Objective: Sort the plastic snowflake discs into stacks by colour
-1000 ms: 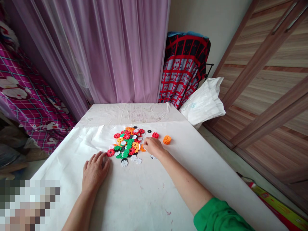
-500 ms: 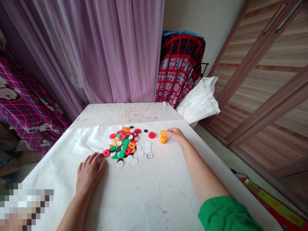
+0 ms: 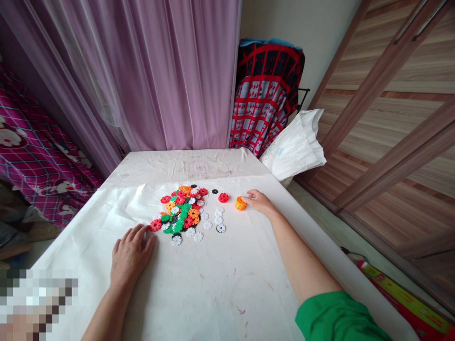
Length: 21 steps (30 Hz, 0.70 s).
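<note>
My left hand (image 3: 131, 253) lies flat on the white cloth with its fingers stretched out. Its fingertips reach a red notched plastic disc (image 3: 155, 225) at the near left edge of a mixed heap of discs (image 3: 183, 213) in green, red, orange, white and black. On the right, my right hand (image 3: 259, 201) is beside a small stack of orange discs (image 3: 240, 204), a digit touching or nearly touching its top edge. The fingers look a little apart, with no separate disc visible between them. A small stack of red discs (image 3: 223, 197) stands left of the orange one.
White discs (image 3: 219, 220) form a short overlapping row in front of the red stack. A single black disc (image 3: 215, 192) lies behind them. Beyond the cloth-covered table (image 3: 199, 293) are a purple curtain (image 3: 185, 76), a white bag (image 3: 295, 144) and a wooden wardrobe (image 3: 391, 118).
The orange disc that my right hand held upright above the orange stack now rests on it. The fingers have loosened slightly. My left hand stays in place by the heap.
</note>
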Available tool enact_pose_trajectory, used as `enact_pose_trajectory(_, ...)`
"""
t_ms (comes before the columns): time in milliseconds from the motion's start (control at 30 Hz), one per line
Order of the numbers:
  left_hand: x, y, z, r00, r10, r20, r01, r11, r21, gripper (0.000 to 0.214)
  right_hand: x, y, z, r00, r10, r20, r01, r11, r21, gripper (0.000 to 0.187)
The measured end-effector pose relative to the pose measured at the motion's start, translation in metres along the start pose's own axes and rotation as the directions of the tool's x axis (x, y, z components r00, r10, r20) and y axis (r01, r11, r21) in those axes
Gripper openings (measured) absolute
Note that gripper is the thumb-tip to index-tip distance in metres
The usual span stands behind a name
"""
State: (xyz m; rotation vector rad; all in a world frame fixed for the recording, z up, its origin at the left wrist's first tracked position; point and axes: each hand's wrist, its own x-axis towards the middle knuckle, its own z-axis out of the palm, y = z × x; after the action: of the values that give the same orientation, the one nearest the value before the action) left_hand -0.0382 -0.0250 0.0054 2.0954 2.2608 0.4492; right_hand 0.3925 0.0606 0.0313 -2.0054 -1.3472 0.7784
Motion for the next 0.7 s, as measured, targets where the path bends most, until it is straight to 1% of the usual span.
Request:
enact_pose_trajectory(67, 0.000, 0.000, -0.001, 1.000, 0.004, -0.005, -0.004, 1.000, 0.000, 0.050, -0.007, 0.002, 0.004, 0.993, -0.107, 0.049, 0.111, 0.988, -0.106, 0.078)
enact_pose_trajectory(100, -0.001, 0.000, -0.001, 1.000, 0.007, -0.004, -0.007, 1.000, 0.002, 0.051, -0.011, 0.003, 0.007, 0.985, -0.157, 0.065, 0.167, 0.969, -0.184, 0.086)
enact_pose_trajectory(167, 0.000, 0.001, -0.001, 1.000, 0.010, 0.000, -0.010, 1.000, 0.005, 0.053, -0.019, 0.003, 0.014, 0.974, -0.218, 0.052, 0.223, 0.913, -0.342, 0.092)
enact_pose_trajectory(200, 0.000, 0.001, -0.002, 1.000, 0.009, 0.001, -0.009, 1.000, 0.006, 0.053, -0.023, 0.003, 0.018, 0.972, -0.233, 0.024, 0.222, 0.888, -0.403, 0.091)
enact_pose_trajectory(267, 0.000, 0.001, -0.001, 1.000, 0.004, -0.002, -0.004, 1.000, 0.008, 0.052, -0.027, 0.003, 0.025, 0.969, -0.247, -0.031, 0.204, 0.860, -0.469, 0.087)
enact_pose_trajectory(433, 0.001, -0.001, 0.000, 1.000, 0.007, -0.007, -0.007, 1.000, 0.011, 0.049, -0.028, 0.005, 0.036, 0.961, -0.257, -0.099, 0.169, 0.835, -0.524, 0.080)
enact_pose_trajectory(567, 0.002, -0.004, 0.003, 1.000, 0.002, -0.009, -0.002, 1.000, 0.007, 0.049, -0.018, 0.009, 0.035, 0.955, -0.272, -0.123, 0.160, 0.814, -0.558, 0.080)
enact_pose_trajectory(700, 0.003, -0.008, 0.006, 1.000, 0.007, -0.016, -0.007, 1.000, 0.009, 0.048, 0.005, 0.016, 0.024, 0.955, -0.231, -0.187, 0.090, 0.825, -0.558, 0.079)
